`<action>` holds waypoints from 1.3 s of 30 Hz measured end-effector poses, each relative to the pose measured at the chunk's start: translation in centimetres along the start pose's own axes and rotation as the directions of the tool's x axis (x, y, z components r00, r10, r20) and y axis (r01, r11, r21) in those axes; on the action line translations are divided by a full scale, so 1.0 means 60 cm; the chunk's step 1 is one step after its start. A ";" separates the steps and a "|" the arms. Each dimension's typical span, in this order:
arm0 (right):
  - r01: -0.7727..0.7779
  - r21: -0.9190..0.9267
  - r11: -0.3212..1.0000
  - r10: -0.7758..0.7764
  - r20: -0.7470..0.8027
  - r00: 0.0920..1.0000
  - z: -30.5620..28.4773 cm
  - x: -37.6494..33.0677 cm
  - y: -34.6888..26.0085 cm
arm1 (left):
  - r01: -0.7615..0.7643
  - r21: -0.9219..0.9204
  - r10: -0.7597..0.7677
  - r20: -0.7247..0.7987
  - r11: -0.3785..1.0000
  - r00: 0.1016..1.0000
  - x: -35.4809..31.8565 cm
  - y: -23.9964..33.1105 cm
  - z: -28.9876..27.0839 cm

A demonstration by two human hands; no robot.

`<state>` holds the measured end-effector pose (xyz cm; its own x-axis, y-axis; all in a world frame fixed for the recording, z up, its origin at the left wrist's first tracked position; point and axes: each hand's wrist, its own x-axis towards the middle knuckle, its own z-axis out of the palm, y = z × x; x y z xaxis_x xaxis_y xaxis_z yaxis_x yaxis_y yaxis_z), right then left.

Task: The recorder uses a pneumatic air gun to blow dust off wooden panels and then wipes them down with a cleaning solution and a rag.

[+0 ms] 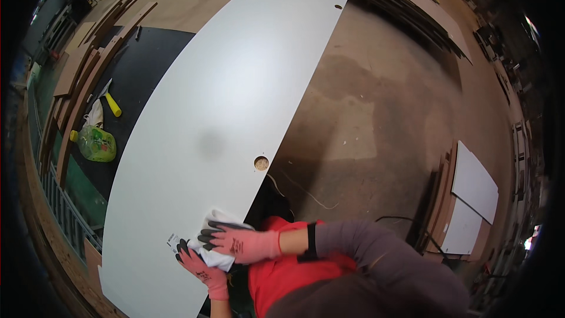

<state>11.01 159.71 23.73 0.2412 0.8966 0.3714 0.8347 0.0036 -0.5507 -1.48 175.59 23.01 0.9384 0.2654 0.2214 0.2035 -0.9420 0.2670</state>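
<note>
A long white panel (pixel 229 65) stretches away from me, with a round hole (pixel 261 163) near its right edge and a smaller hole at the far corner. My right hand (pixel 241 242), in a pink glove with dark fingertips, holds a bunched white cloth (pixel 219 258) against the panel's near part. Beside it, my left hand (pixel 202 270), gloved alike, rests at the cloth's left edge with its fingers stretched out. A small printed label (pixel 172 239) lies just past the left fingertips. Part of the cloth is hidden under both hands.
Left of the panel, a dark surface (pixel 154 47) carries a yellow-handled scraper (pixel 113 105), a bottle of yellow-green liquid (pixel 97 144) and brown strips (pixel 97 82). Stacked boards (pixel 406 12) lie at the far right; another board stack (pixel 471 200) stands nearer on the right.
</note>
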 end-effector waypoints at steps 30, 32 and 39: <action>-0.831 -0.463 0.310 0.847 -0.262 0.462 -0.296 -0.085 0.312 | 0.067 0.129 -0.089 0.178 0.989 0.980 0.046 0.060 -0.043; -0.882 -0.441 0.163 0.856 -0.381 0.349 -0.352 -0.111 0.398 | 0.079 0.132 -0.103 0.193 0.988 0.976 0.047 0.061 -0.047; -0.931 -0.357 -0.069 0.786 -0.594 0.170 -0.532 -0.194 0.588 | 0.103 0.157 -0.139 0.239 0.982 0.961 0.062 0.068 -0.044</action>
<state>53.46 135.24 23.86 0.9914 -0.1079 0.0743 -0.1051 -0.9936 -0.0410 2.09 173.27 27.39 0.9404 0.3366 -0.0484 0.3401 -0.9302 0.1379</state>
